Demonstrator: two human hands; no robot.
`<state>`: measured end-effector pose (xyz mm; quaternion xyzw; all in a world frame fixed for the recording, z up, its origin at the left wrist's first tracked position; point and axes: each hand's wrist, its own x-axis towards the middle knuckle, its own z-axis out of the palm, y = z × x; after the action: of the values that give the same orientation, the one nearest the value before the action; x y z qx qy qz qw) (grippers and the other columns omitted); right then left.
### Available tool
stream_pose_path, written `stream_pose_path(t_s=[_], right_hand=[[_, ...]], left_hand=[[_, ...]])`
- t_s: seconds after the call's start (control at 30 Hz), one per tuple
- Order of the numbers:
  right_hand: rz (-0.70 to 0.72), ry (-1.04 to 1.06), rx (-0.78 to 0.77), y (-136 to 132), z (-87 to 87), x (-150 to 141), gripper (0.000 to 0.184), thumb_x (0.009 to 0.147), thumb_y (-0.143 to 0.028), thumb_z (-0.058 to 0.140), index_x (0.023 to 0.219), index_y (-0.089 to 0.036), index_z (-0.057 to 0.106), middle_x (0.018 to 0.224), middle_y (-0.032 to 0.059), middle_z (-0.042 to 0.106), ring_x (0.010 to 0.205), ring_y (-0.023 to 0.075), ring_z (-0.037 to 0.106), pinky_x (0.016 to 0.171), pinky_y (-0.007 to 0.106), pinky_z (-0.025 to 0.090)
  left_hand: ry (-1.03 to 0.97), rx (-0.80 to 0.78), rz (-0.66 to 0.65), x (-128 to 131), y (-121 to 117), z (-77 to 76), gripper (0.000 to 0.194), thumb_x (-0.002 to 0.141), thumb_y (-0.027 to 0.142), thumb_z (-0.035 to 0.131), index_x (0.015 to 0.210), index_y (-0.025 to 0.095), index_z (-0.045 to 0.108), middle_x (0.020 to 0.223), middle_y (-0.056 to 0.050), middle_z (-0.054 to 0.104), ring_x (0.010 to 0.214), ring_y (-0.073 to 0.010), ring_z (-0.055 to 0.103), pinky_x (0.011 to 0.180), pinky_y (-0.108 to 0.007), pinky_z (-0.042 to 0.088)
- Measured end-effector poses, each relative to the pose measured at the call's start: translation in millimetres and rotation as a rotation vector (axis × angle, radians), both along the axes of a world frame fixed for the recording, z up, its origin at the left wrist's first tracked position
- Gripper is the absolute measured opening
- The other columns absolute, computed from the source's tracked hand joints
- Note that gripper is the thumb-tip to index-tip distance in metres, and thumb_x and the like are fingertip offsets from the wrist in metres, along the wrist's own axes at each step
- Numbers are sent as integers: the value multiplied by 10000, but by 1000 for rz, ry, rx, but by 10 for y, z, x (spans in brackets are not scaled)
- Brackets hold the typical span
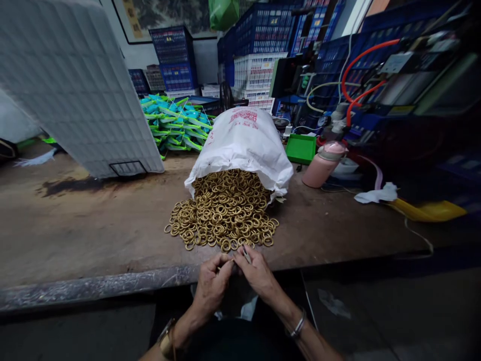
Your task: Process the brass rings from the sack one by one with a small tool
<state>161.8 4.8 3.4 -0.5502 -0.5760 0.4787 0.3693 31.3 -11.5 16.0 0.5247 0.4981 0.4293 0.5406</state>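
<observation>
Brass-coloured rings (229,215) spill in a heap from the mouth of a white sack (244,140) lying on its side on the workbench (112,235). My two hands meet at the bench's front edge, just in front of the heap. My left hand (212,282) is closed in a pinch; what its fingertips hold is too small to make out. My right hand (259,275) is closed round a slim, metallic tool (246,254), whose kind I cannot tell. Its fingertips are close against those of the left hand.
A tall white ribbed panel (82,90) stands on the left. Behind the sack lies a pile of green and blue packs (176,123). To the right are a pink bottle (323,164), a green tray (300,148), a yellow scoop-like piece (428,209) and machinery with red hoses (351,103).
</observation>
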Motion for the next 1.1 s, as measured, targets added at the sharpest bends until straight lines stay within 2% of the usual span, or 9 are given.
stream_pose_path(t_s=[0.2,0.33,0.5,0.7,0.83,0.93,1.1], right_hand=[[-2,27,-12,8,-14,-8,265,786,-418,416,647,-192,429,571,-51,412,557,97,387,547,220,332],[18,59,-38,-5,11,-6,246,788,-395,415,658,-188,436,571,-53,410,548,93,384,540,217,334],[36,98,-45,-22,56,-13,236,799,-377,409,657,-189,433,559,-53,416,536,91,385,533,214,334],[37,61,4,-23,57,-34,253,820,-353,379,628,-194,427,530,-45,432,529,100,419,567,223,353],[3,-166,88,-62,32,-37,193,819,-288,369,677,-194,459,566,-28,466,547,114,442,567,224,336],[82,-328,149,-113,3,-44,128,793,-201,382,733,-197,495,611,-11,516,571,120,468,556,216,313],[163,-429,164,-159,-8,-68,162,758,-121,375,773,-202,514,623,-1,559,585,124,506,547,209,289]], left_hand=[[-223,-308,-52,-29,-1,3,258,719,394,576,650,155,505,501,68,427,388,-37,303,391,-173,234],[-373,-404,-94,-37,-10,-57,307,721,439,572,649,164,456,497,82,403,344,-13,264,355,-163,172],[-492,-438,-116,-38,-30,-99,314,725,439,574,665,173,419,530,86,412,323,0,248,337,-156,152],[-548,-451,-82,-47,-61,-72,275,752,409,552,708,171,422,562,71,442,340,0,272,343,-143,149],[-518,-430,0,-52,-71,-65,324,710,439,591,683,180,398,500,91,401,329,-5,263,345,-145,153],[-494,-380,30,-59,-71,-94,347,685,459,612,677,181,404,498,94,392,347,-12,269,357,-148,174],[-402,-305,17,-72,-80,-130,333,706,462,594,675,172,434,516,78,403,409,-31,304,411,-161,224]])
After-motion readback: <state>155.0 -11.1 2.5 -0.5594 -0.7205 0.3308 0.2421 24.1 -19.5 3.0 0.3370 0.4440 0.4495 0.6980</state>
